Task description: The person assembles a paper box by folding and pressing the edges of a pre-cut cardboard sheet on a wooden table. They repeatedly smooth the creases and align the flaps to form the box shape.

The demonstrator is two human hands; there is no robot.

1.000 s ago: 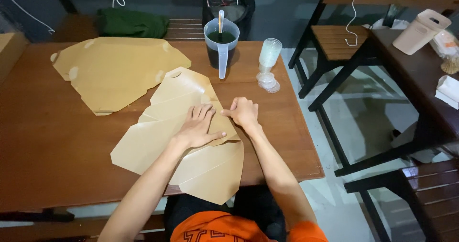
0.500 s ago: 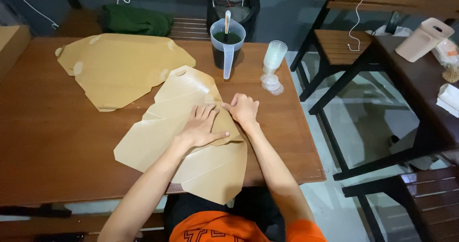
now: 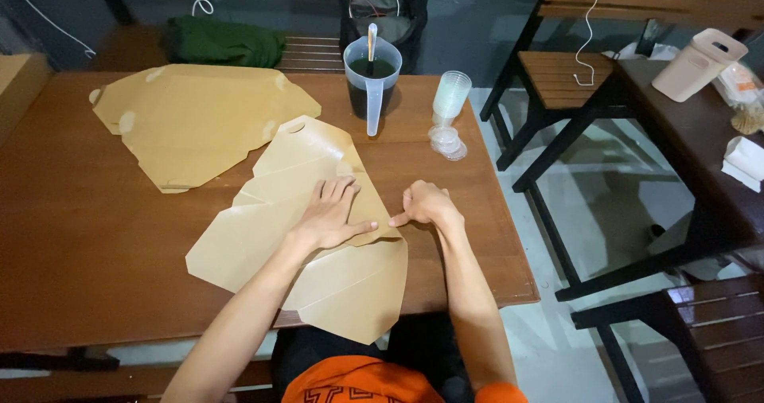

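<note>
Lying flat on the wooden table (image 3: 72, 236), the kraft-paper box blank (image 3: 318, 284) runs its long axis diagonally, from the rounded tab end up beyond the hands toward the measuring jug, down to the wide end that overhangs the table edge nearest the person. Both hands sit near the middle of that axis, on the blank's right-hand side. A stack of similar flat blanks (image 3: 199, 120) lies well apart, up and to the left of the left hand.

Farther up from both hands stands the clear measuring jug (image 3: 371, 77) of dark liquid, and just beside it, up from the right hand, a stack of clear plastic cups (image 3: 450, 97).

The left hand (image 3: 330, 216) lies open and flat, palm down, pressing the blank with fingers spread and grasping nothing. The right hand (image 3: 426, 204) is loosely clenched just to the right of it, index finger out, its tip touching the folded side flap at the blank's right edge.
</note>
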